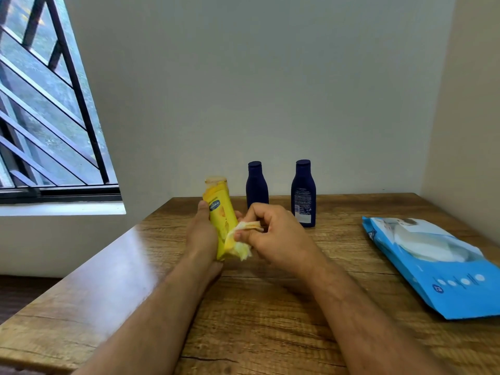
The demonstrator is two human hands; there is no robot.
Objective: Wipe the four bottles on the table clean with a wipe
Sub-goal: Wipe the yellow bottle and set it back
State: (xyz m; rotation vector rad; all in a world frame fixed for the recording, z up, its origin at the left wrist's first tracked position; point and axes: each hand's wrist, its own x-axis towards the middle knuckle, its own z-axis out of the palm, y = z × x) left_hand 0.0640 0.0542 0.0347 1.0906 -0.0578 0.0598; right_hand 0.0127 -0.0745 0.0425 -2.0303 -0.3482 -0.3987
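My left hand (201,234) grips a yellow bottle (219,212) above the wooden table (270,307), tilted a little to the left with its cap up. My right hand (273,234) pinches a crumpled white wipe (243,239) and presses it against the bottle's lower right side. Two dark blue bottles stand upright near the table's far edge: one (256,185) partly behind my right hand, the other (303,192) to its right with its printed label facing me. Only three bottles are in view.
A blue pack of wipes (438,266) lies flat at the right of the table, its flap open. Walls close the table in at the back and right. A barred window (48,104) is at the left.
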